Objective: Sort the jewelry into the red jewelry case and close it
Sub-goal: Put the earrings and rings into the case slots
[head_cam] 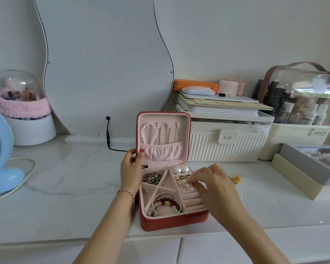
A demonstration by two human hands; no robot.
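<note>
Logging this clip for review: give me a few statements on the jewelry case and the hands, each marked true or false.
1. The red jewelry case stands open, its lid upright. True.
2. The left hand lies flat on the counter, away from the case. False: it holds the left edge of the lid.
3. A pearl strand hangs from hooks inside the lid. True.
4. The beaded bracelets lie on the counter beside the case. False: they lie in the front left compartment.
5. The right hand reaches its fingertips into the earring section on the case's right side. True.
6. The gold piece is inside the case. False: it lies on the counter behind the right hand.
</note>
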